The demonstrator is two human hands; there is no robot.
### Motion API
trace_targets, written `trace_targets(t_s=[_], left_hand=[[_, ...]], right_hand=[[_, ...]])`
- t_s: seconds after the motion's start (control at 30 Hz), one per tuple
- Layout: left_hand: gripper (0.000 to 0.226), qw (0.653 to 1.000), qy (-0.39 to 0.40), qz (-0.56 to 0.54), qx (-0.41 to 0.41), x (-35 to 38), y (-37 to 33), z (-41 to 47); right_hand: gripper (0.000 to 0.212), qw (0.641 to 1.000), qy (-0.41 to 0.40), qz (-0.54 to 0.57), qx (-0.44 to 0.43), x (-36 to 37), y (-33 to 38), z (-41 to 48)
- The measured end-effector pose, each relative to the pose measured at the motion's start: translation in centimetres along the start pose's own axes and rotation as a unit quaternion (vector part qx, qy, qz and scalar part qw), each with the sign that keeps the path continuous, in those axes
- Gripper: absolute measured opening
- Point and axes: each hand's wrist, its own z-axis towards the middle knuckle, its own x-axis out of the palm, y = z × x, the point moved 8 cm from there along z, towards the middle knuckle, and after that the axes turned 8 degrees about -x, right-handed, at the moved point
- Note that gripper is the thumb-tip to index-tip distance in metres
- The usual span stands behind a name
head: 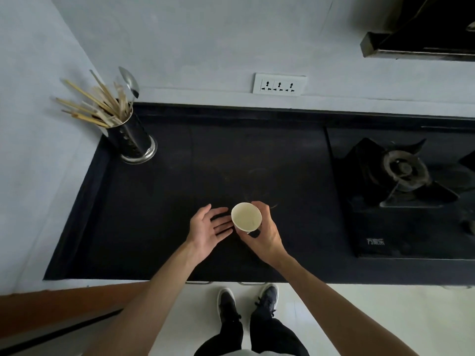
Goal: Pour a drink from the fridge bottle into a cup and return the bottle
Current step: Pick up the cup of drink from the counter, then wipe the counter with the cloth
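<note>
A small white paper cup (246,217) sits upright over the black countertop (180,188), near its front middle. My right hand (264,231) wraps around the cup's right side, thumb in front and fingers behind. My left hand (209,228) hovers just left of the cup, palm up, fingers spread and nearly touching its wall. The inside of the cup looks pale and holds no visible drink. No bottle or fridge is in view.
A steel holder with chopsticks and a spoon (128,132) stands at the counter's back left corner. A gas hob (403,173) fills the right side, with a range hood (421,44) above. A wall socket (279,84) sits behind. My shoes (246,301) stand on the floor.
</note>
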Motion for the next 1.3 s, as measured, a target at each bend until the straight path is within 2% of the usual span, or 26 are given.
trace_targets(t_s=[0.23, 0.33, 0.43, 0.6, 0.7, 0.87, 0.97, 1.07, 1.3], left_hand=[[0.045, 0.996, 0.000, 0.086, 0.024, 0.8, -0.5, 0.3], [0.039, 0.986, 0.002, 0.156, 0.056, 1.0, -1.0, 0.1], [0.035, 0.953, 0.005, 0.283, 0.110, 1.5, -2.5, -0.4], [0.049, 0.826, -0.019, 0.525, 0.203, 3.9, -6.9, -1.4], [0.058, 0.762, -0.022, 0.603, 0.235, 6.4, -8.8, -1.9], [0.070, 0.601, -0.048, 0.741, 0.295, 12.4, -11.2, -3.4], [0.070, 0.527, -0.066, 0.772, 0.349, 15.7, -12.5, -5.1], [0.069, 0.475, -0.083, 0.784, 0.390, 18.1, -13.6, -7.0], [0.067, 0.392, -0.120, 0.812, 0.417, 22.9, -13.8, -10.7]], right_hand=[[0.073, 1.000, 0.021, -0.009, 0.009, 0.5, -0.4, 0.3], [0.089, 0.996, 0.079, -0.014, 0.033, 0.8, -0.7, 0.4], [0.106, 0.987, 0.150, -0.026, 0.054, 0.8, -1.4, 0.4], [0.104, 0.963, 0.238, -0.090, 0.089, -1.8, -2.4, 0.5], [0.095, 0.953, 0.242, -0.160, 0.081, -4.4, -2.1, 1.2], [0.087, 0.929, 0.250, -0.263, 0.075, -8.8, -0.1, 4.2], [0.090, 0.919, 0.225, -0.316, 0.065, -11.8, 1.9, 6.4], [0.090, 0.906, 0.193, -0.372, 0.054, -14.9, 4.1, 7.8], [0.088, 0.892, 0.120, -0.436, 0.025, -21.1, 7.9, 7.3]])
